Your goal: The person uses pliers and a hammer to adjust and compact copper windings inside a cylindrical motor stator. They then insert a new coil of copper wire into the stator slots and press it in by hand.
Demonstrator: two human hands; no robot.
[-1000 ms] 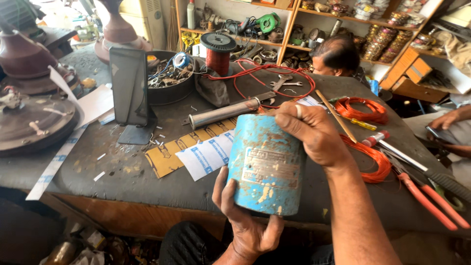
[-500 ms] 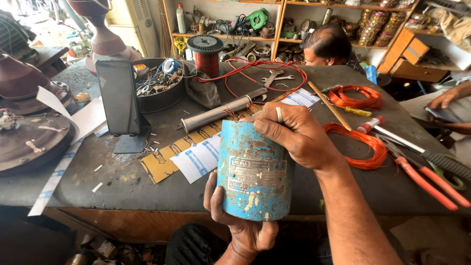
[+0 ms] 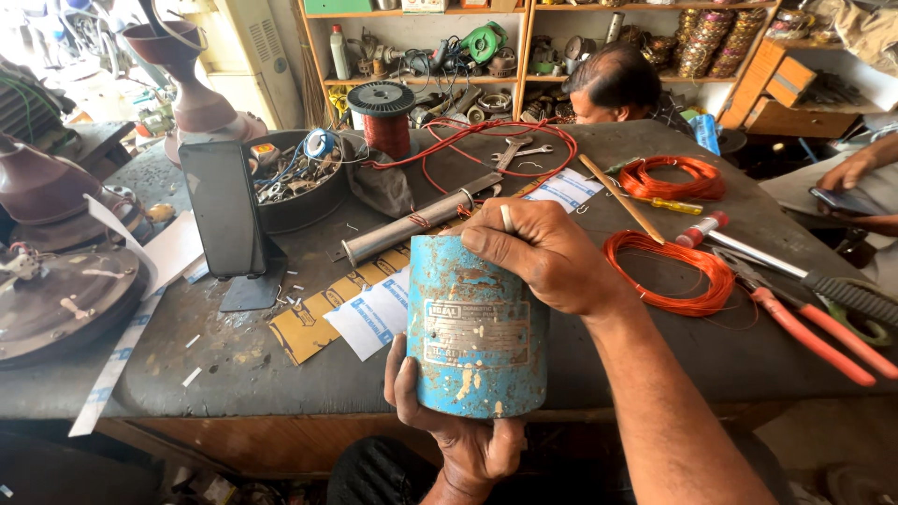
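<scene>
Blue and rust-flecked, the metal cylinder [image 3: 477,323] stood upright at the workbench's [image 3: 281,374] near edge, where we cradled its base in our left hand [image 3: 458,425] and clasped its rim with our right hand [image 3: 547,252], apparently inspecting it, which next called for a steady, two-handed turn.

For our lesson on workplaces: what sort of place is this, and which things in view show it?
Probably an electrical repair workshop: coils of orange wire on the bench, a spool of red wire, and shelves crowded with tools and parts.
</scene>
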